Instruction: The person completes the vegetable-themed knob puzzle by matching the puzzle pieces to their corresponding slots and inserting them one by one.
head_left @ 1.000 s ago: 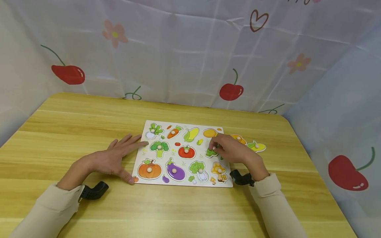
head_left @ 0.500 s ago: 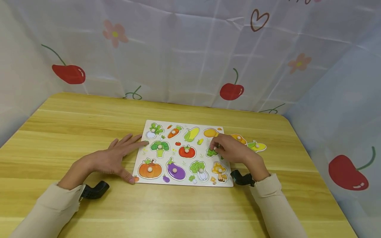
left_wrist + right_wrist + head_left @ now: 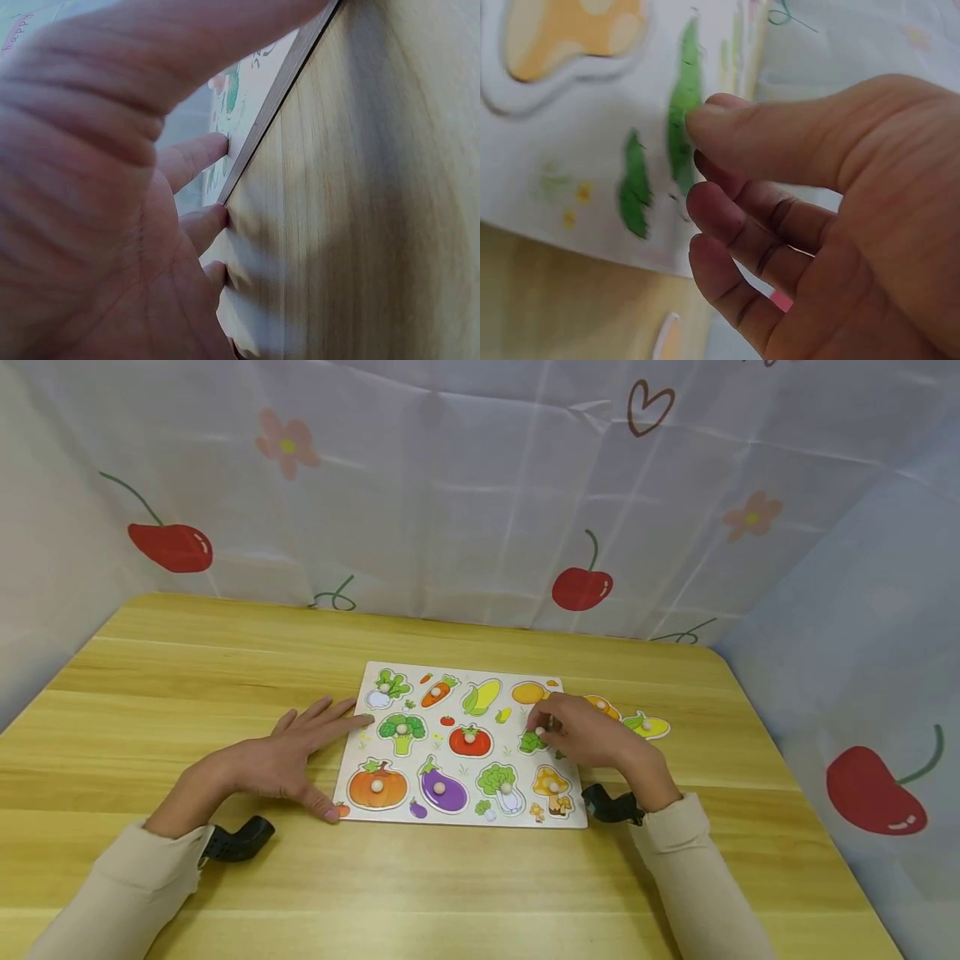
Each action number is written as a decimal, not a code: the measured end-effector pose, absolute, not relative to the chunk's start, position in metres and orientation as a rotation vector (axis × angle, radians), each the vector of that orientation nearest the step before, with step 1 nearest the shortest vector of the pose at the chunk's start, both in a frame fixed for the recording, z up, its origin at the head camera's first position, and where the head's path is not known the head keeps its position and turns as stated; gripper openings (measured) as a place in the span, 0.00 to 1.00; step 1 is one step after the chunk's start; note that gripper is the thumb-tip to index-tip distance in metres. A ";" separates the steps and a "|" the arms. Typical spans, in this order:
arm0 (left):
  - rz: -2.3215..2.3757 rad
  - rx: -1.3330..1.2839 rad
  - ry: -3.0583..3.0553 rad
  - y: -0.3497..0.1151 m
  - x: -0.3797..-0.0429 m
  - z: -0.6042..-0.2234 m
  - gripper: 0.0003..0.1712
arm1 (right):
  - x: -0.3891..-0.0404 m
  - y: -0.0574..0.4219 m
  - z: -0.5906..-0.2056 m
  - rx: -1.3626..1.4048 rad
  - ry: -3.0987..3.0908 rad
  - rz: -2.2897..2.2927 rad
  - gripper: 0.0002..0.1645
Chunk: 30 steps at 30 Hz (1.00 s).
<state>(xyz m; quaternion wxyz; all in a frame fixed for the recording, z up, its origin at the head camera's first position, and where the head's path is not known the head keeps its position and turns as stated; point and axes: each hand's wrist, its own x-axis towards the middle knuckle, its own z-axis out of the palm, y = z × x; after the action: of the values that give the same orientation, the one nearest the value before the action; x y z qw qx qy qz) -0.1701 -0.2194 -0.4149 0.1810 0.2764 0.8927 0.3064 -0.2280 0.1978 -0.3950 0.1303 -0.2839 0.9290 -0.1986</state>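
Note:
A white wooden knob puzzle board (image 3: pixel 462 768) with vegetable pictures lies on the table. My left hand (image 3: pixel 288 752) is spread beside its left side, with the index fingertip and thumb at the board's edge. In the left wrist view the long fingers reach along that edge (image 3: pixel 259 127). Over the board's right part, my right hand (image 3: pixel 588 735) has its fingers curled, pinching at the round knob of a leafy green puzzle piece (image 3: pixel 532 742). Thumb and fingertips overlap this piece in the right wrist view, and the piece lies within its outline on the board.
Just right of the board lie two loose pieces, a yellow corn piece (image 3: pixel 652 728) and an orange piece (image 3: pixel 604 707) partly behind the right hand. Tomato (image 3: pixel 457 743), eggplant (image 3: pixel 450 797) and several other knobbed pieces sit in the board. A printed curtain (image 3: pixel 450 527) stands behind the table.
Both hands and the board stay almost in place. The right fingers shift very slightly at the green piece, and the head view tilts a little.

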 end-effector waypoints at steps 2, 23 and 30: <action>0.874 0.772 2.521 -0.220 -0.170 -0.414 0.69 | -0.229 0.200 -0.391 -0.813 2.701 -0.603 0.08; 0.883 0.743 2.501 -0.220 -0.168 -0.410 0.70 | -0.252 0.261 -0.383 -0.652 2.816 -0.760 0.12; 0.883 0.756 2.508 -0.220 -0.168 -0.412 0.69 | -0.262 0.268 -0.390 -0.531 2.840 -0.689 0.11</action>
<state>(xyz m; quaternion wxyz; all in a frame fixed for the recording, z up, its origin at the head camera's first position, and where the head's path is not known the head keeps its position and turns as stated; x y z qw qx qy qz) -0.1682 -0.2204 -0.4118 0.1876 0.2685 0.8912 0.3138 -0.2620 0.2676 -0.3900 0.0856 -0.1780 0.9527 -0.2310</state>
